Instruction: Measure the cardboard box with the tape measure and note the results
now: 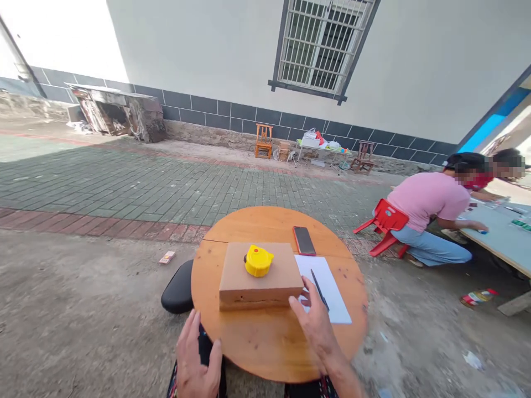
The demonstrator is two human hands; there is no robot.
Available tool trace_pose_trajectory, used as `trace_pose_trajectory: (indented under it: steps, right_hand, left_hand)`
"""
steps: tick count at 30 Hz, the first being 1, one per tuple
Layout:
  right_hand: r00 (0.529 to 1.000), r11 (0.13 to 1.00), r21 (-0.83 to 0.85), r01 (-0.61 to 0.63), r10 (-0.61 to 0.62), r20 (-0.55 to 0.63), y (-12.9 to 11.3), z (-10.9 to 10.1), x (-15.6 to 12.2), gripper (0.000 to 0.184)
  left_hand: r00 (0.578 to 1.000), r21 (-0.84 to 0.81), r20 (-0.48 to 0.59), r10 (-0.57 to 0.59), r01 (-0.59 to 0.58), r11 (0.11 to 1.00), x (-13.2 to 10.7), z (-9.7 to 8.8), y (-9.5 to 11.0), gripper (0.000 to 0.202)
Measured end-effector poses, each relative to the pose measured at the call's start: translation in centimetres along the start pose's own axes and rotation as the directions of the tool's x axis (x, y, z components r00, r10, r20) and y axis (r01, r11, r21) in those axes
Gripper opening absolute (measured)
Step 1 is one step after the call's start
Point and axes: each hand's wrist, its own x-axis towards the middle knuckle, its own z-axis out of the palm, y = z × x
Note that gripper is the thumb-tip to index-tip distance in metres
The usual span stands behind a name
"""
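On the round wooden table (257, 348) lies a closed cardboard box (236, 282). A yellow tape measure (259, 261) with a red button rests on top of it. My right hand (313, 318) is at the box's near right corner, thumb and fingers apart, holding nothing; whether it touches the box I cannot tell. My left hand (197, 356) hovers by the table's near left edge, fingers stretched out and nothing in them. Right of the box, a black pen (319, 288) lies across a white sheet of paper (338, 301). Behind the paper is a dark phone (304, 241) with a red edge.
A black padded seat (178, 290) stands against the table's left side. To the right, a person in pink (431, 199) sits on a red chair (389, 218) at another table (501, 226), beside a second person. A bottle (478, 297) lies on the ground.
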Motion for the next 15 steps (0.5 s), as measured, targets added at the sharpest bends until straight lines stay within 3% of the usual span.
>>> trace_pose_trajectory:
  steps: [5,8,10,12,15]
  right_hand:
    - [0.999,0.985,0.168,0.044,-0.039,-0.036,-0.9,4.7,-1.7,0.063]
    - [0.995,0.993,0.057,0.101,-0.102,0.007,-2.1,5.7,-1.5,0.066]
    - [0.990,0.989,-0.050,0.136,-0.133,0.052,-2.4,4.7,-1.1,0.059]
    - [0.990,0.984,-0.121,0.131,-0.123,0.070,-1.7,2.2,-0.4,0.045]
    - [0.999,0.963,-0.268,0.026,-0.018,0.032,0.9,-2.7,1.7,0.033]
  left_hand:
    - [0.974,-0.058,0.123,-0.189,0.197,0.979,5.1,1.7,2.4,0.084]
    - [0.955,-0.116,0.163,-0.246,0.266,0.957,8.3,1.6,3.2,0.086]
    - [0.957,-0.133,0.151,-0.249,0.269,0.954,9.7,1.1,3.0,0.088]
    - [0.960,-0.100,0.110,-0.258,0.269,0.958,9.7,0.3,2.5,0.089]
    - [0.959,-0.022,0.072,-0.273,0.275,0.961,6.8,-1.0,2.2,0.084]
